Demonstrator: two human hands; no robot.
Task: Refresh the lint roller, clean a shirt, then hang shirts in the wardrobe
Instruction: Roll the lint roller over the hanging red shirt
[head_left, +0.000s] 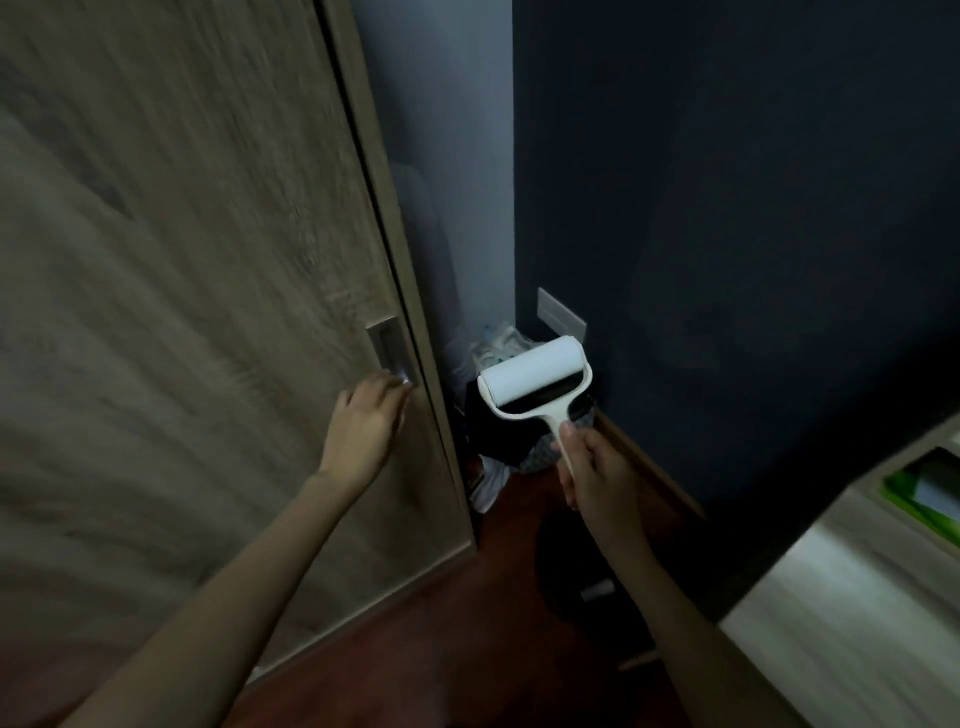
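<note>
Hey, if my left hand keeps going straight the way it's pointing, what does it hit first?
The recessed handle in the door. Your left hand points up toward the handle's lower end, with the fingertips right at it. The blur hides whether they touch.

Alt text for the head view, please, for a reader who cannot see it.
A person's right hand grips the handle of a white lint roller, held up before a dark blue wall, while the left hand touches the recessed metal pull of a wood-grain door. The frame is dim and motion-blurred.
</note>
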